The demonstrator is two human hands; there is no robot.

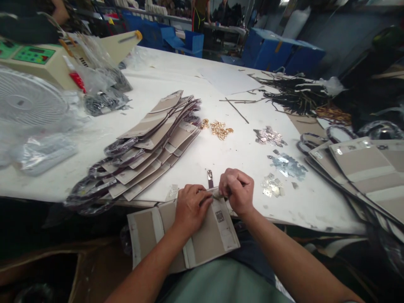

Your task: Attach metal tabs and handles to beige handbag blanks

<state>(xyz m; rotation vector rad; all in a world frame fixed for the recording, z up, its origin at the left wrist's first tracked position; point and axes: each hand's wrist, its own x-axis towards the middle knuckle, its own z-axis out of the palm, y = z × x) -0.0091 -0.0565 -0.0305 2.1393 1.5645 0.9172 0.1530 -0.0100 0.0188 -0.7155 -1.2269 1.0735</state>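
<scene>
A beige bag panel (202, 246) with pale tape strips lies tilted across my lap, its far edge against the table. My left hand (191, 208) rests over that far edge, thumb and fingers pinching it. Close beside it, my right hand (238, 191) is closed in a fist at the panel's corner; what its fingers hold is hidden. A dark strap with a shiny metal end (210, 179) sticks out beyond the edge between both hands. A small dark rectangle (219, 216) shows on the panel's right tape strip.
Stacked bag panels with wrapped handles (151, 147) stand left, more panels (362, 168) right. Gold hardware (221, 130) and small metal plates (287, 165) lie in piles. A fan (27, 99), a machine (38, 59), dark straps (293, 94) and blue boxes (268, 48) are farther off.
</scene>
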